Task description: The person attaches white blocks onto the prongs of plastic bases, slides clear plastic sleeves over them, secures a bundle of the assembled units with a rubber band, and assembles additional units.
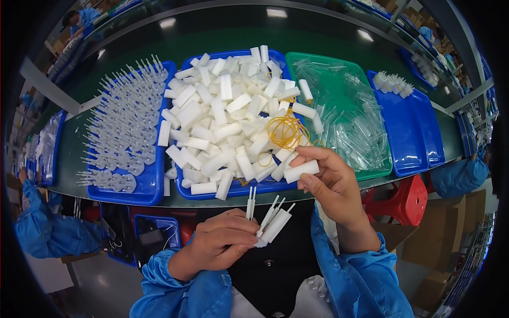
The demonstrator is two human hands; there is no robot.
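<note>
The left grip (225,238) pinches a pronged piece (274,227) closely; the right grip (335,183), moderately parted, grasps a white block (301,171).

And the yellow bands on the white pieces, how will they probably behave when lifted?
The yellow bands are probably floppy, lying in loose curves. They seem light, being thin. They may lift tangled, since many loops cross.
</note>
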